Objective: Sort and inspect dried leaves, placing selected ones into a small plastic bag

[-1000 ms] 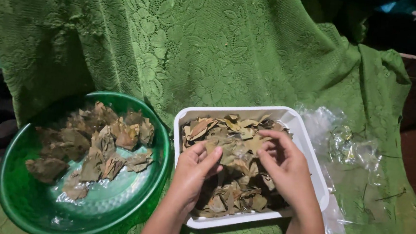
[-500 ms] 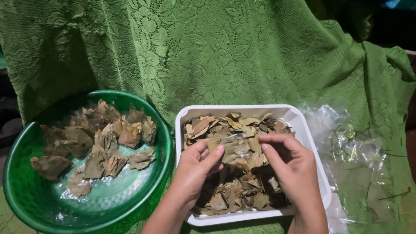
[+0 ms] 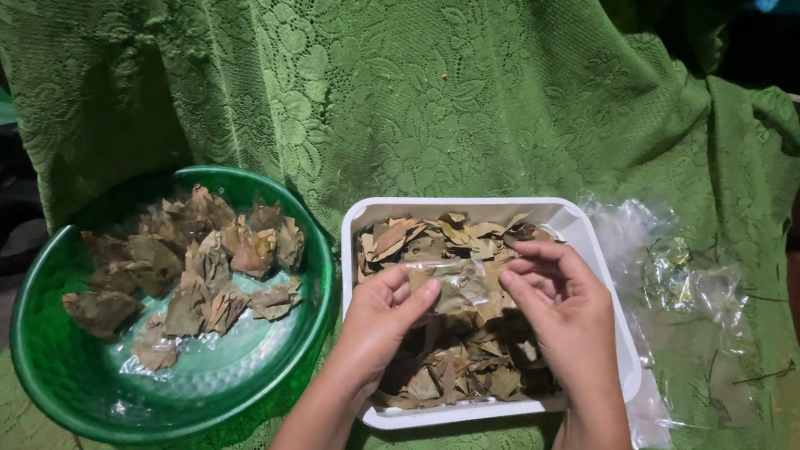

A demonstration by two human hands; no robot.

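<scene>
Both hands are now lifting slightly; the left hand (image 3: 380,318) and right hand (image 3: 561,312) are pinching a small clear packet (image 3: 458,283) over the white tray (image 3: 608,272), lower centre, keeping leaves contained.

The light is bright and a little hard, and it falls from the front, from near the camera. Around both hands (image 3: 469,323) the leaves (image 3: 446,355) are sharp, with dark shadows under the palms. Left of the hands, the green bowl (image 3: 41,358) shows small glare on its wet bottom. Right of them, the plastic (image 3: 694,280) shines. The far corners are dim, almost black, and soft.
</scene>
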